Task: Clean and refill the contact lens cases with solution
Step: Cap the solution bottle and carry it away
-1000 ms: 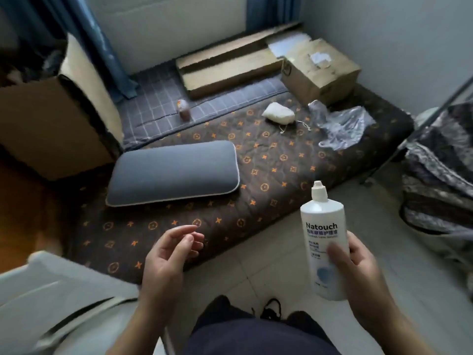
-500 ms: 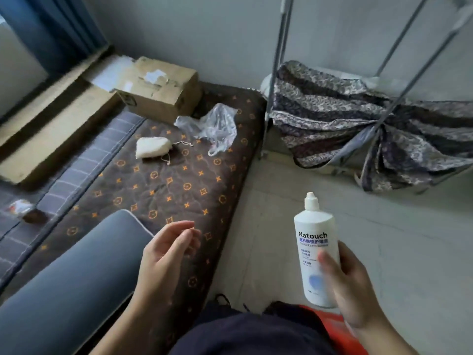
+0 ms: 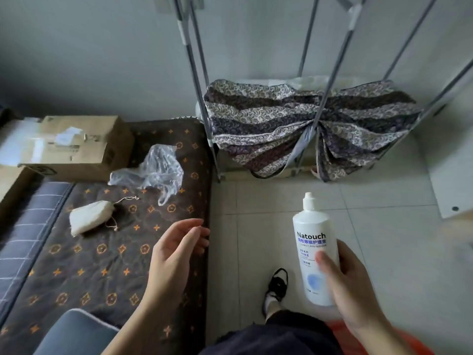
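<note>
A white bottle of contact lens solution [image 3: 312, 242], labelled Natouch and capped with a white nozzle, stands upright in my right hand [image 3: 350, 285], which grips its lower half at the lower right. My left hand [image 3: 174, 254] hovers empty to the left of it, palm turned inward and fingers loosely spread, over the edge of the brown patterned mattress [image 3: 107, 265]. No contact lens case is in view.
On the mattress lie a white cloth pouch [image 3: 89, 217], a clear plastic bag [image 3: 156, 170] and a cardboard box [image 3: 69, 147]. A metal rack draped with patterned fabric [image 3: 307, 126] stands against the wall. Tiled floor [image 3: 384, 239] and my foot [image 3: 276, 288] lie below.
The view has swung to the right, away from the pillow and toward the rack and floor. Both hands keep their pose, with the bottle still upright in my right hand.
</note>
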A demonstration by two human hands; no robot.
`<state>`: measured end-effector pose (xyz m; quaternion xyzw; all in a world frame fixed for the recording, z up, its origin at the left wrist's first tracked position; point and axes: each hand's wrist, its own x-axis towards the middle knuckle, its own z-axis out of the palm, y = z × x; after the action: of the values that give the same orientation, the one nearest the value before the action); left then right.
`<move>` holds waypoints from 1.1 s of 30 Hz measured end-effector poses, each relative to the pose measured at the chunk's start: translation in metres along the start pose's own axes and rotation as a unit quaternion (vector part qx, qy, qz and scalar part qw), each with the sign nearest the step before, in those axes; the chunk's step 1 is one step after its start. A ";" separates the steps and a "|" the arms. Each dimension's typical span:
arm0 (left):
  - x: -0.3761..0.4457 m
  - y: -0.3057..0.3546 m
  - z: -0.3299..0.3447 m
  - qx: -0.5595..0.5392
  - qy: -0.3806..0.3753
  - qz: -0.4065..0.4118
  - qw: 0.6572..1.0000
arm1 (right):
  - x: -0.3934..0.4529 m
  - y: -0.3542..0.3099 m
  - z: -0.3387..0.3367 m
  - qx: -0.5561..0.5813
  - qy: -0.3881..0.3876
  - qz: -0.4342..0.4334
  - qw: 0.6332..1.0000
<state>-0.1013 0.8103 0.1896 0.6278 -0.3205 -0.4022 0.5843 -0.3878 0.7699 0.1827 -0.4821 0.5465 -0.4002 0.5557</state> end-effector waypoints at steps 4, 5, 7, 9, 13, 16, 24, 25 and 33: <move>0.060 0.012 0.036 -0.006 0.016 -0.001 1.000 | 0.072 -0.021 -0.012 0.008 -0.014 0.003 1.000; 0.074 0.016 0.045 -0.009 0.018 0.000 1.000 | 0.090 -0.029 -0.017 0.005 -0.019 0.001 1.000; 0.103 0.023 0.061 -0.011 0.024 0.009 1.000 | 0.127 -0.043 -0.028 -0.003 -0.024 -0.004 1.000; 0.129 0.027 0.076 -0.004 0.028 0.012 1.000 | 0.162 -0.053 -0.041 -0.008 -0.022 -0.005 1.000; 0.179 0.033 0.096 0.005 0.039 0.012 0.999 | 0.219 -0.064 -0.053 -0.008 -0.005 -0.005 1.000; 0.224 0.033 0.104 0.015 0.042 0.003 0.999 | 0.255 -0.065 -0.046 -0.012 -0.017 0.003 1.000; 0.371 0.037 0.133 0.003 0.023 0.008 1.000 | 0.371 -0.074 0.002 -0.028 -0.019 0.016 0.999; 0.392 0.040 0.136 0.000 0.016 0.008 1.000 | 0.388 -0.077 0.009 -0.025 -0.012 0.014 1.000; 0.533 0.062 0.150 0.031 -0.052 0.001 0.998 | 0.508 -0.110 0.050 -0.019 0.039 -0.006 0.999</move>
<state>0.0218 0.2669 0.1821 0.6241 -0.3629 -0.4235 0.5472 -0.2877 0.2577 0.1739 -0.4801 0.5725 -0.4112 0.5222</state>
